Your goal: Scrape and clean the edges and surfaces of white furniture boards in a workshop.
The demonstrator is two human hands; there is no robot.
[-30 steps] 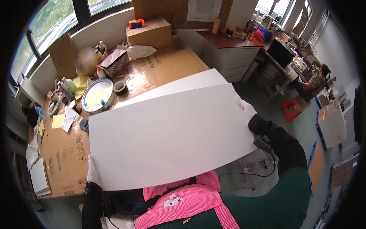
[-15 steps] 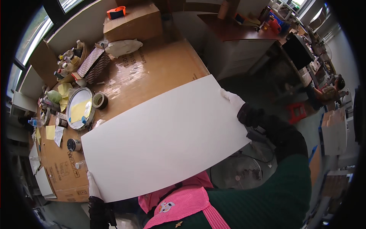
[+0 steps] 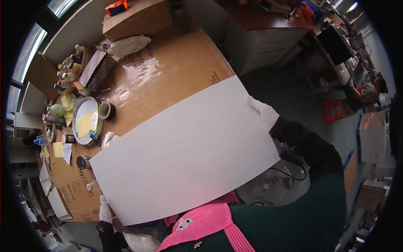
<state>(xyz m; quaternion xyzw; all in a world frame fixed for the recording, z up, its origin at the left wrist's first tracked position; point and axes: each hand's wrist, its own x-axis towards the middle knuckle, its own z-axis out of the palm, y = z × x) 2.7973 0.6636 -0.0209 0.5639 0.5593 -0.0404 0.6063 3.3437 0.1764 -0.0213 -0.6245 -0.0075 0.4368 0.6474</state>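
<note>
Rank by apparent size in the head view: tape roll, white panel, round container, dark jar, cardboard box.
1. White panel, by far
2. Cardboard box
3. Round container
4. Tape roll and dark jar: too alike in size to rank

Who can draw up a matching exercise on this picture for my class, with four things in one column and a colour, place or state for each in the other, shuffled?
1. Panel
2. Apron
3. Stool
4. Cardboard box

A. Red, on the floor off to the right
B. Has an orange-and-dark object on top
C. White, held between the left hand and the right hand
D. Pink, worn over a green top

Pairs: 1-C, 2-D, 3-A, 4-B
</note>
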